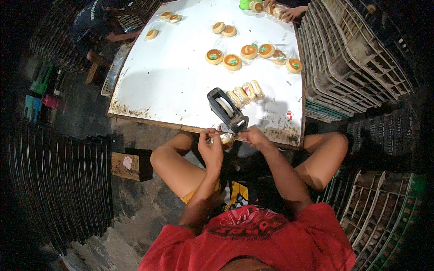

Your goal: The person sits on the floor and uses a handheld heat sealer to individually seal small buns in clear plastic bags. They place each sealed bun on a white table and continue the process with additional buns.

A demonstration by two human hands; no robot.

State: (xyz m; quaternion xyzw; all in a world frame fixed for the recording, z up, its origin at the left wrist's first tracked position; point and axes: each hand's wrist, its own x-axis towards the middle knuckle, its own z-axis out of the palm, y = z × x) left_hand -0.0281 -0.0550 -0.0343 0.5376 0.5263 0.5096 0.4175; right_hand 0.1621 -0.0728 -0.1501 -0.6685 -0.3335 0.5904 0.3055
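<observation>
My left hand grips a bun in clear plastic wrap just off the near edge of the white table. My right hand is at the front end of a black tape dispenser, close to the bun. Its fingers are drawn together, and whether a strip of tape or the wrapper is between them is too small to tell. A white tape roll sits in the dispenser. Right behind the dispenser, several wrapped buns stand on edge in a row.
More wrapped buns with green labels lie across the white tabletop. Another person's hands handle buns at the far right, and a second person is at the far left. Stacked plastic crates border the right side; a box stands on the floor.
</observation>
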